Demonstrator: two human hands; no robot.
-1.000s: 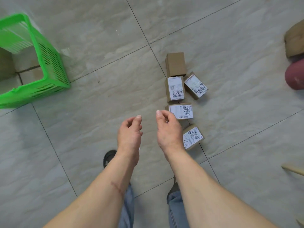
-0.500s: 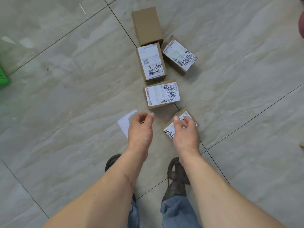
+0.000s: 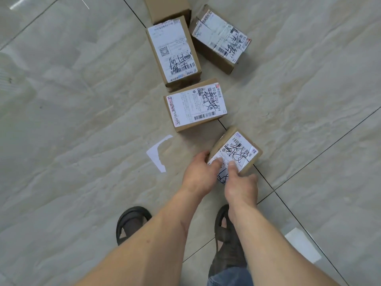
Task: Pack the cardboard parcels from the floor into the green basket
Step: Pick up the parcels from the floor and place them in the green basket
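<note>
Here, both of your hands were closed on the nearest parcel (image 3: 237, 151), the left hand (image 3: 199, 175) wrapped round its near left corner with the thumb lying on the label, the right hand (image 3: 241, 187) clamped on its near edge, thumb also on top. The parcel sat on the tiled floor (image 3: 82, 100) just ahead of your sandals (image 3: 132, 221), straddling a grout line, and whether it had left the floor yet could not be told. Four more parcels lay beyond it: a labelled one (image 3: 195, 104) just past it, then two labelled ones side by side (image 3: 175, 52) (image 3: 220, 38) and a plain brown one (image 3: 168, 8) partly cut off at the top. The green basket was not in view. You could expect a small box like this to be stiff and probably light, with firm cardboard corners; the glossy label would be the slippery part, so a hold on opposite bare side walls should serve better than thumbs on the label. A scrap of white paper (image 3: 158, 152) lay on the floor just left of your hands.
</note>
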